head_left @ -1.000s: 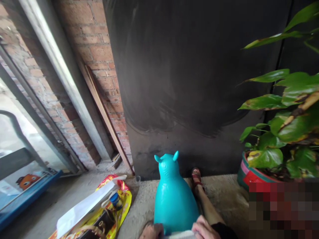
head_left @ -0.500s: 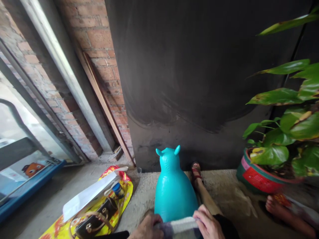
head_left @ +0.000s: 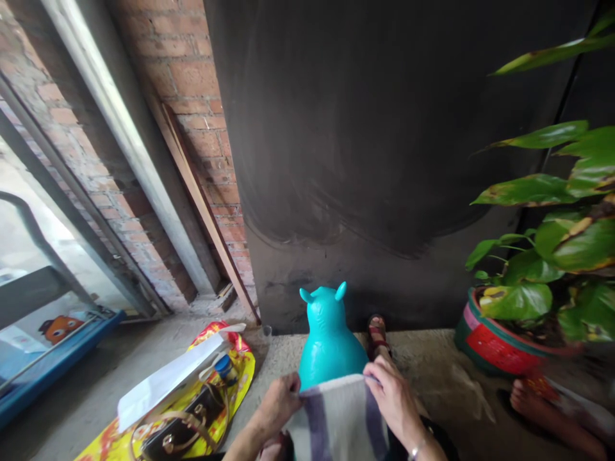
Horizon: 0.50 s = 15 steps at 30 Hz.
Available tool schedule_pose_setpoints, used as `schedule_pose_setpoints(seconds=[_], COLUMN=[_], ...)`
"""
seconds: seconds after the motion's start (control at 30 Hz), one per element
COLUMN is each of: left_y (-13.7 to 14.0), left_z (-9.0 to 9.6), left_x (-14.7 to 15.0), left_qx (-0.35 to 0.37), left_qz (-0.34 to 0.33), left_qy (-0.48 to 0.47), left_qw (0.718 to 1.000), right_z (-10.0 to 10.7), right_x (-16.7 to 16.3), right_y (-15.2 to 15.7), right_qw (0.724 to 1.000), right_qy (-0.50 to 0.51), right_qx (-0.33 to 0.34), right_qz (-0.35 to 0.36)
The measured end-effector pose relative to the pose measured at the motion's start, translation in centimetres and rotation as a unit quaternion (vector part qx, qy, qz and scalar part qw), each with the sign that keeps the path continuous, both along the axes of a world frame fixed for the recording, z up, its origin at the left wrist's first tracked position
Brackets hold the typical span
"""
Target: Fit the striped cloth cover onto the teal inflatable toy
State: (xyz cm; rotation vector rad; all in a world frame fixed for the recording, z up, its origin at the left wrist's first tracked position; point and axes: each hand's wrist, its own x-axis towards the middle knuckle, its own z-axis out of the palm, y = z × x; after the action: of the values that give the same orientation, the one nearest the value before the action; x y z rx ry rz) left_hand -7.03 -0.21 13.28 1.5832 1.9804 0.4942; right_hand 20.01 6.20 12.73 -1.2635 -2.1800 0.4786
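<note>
Concrete floor: L hand (head_left: 278, 404) & R hand (head_left: 390, 398) grip pinching striped cloth (head_left: 339, 416) betw. them.

Brick wall (head_left: 192, 96) at ten o'clock, dark panel (head_left: 375, 128) at twelve, potted plant (head_left: 538, 269) in a red-and-green pot (head_left: 485, 339) at three, yellow bag (head_left: 230, 397) with a white sheet (head_left: 168, 384) at seven, another person's bare foot (head_left: 528, 397) at four.
</note>
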Motion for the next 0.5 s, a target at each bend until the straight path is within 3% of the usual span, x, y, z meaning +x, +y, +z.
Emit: schedule_pose_setpoints(seconds=[0.17,0.27,0.37,0.5], left_y=[3.0,3.4,2.3,-1.0], left_z=[4.8,6.3,4.6,-1.9], left_x=[-1.8,-2.1,-1.3,0.7], left_qx=[0.084,0.114,0.086,-0.028], left_qz=[0.021,0.026,0.013,-0.024], left_qy=[0.026,0.035,0.049,0.047], left_qw=[0.996,0.992,0.995,0.998], right_z=[7.1,8.4,5.6,-3.8], right_x=[-1.9,-1.8,-0.5,2.0], right_y=[3.6,4.1,2.9,-0.9], right_qw=[0.997,0.994,0.995,0.988], right_qy=[0.014,0.026,-0.002,-0.113], right_qx=[0.071,0.099,0.095,0.105], right_qz=[0.040,0.042,0.030,0.002])
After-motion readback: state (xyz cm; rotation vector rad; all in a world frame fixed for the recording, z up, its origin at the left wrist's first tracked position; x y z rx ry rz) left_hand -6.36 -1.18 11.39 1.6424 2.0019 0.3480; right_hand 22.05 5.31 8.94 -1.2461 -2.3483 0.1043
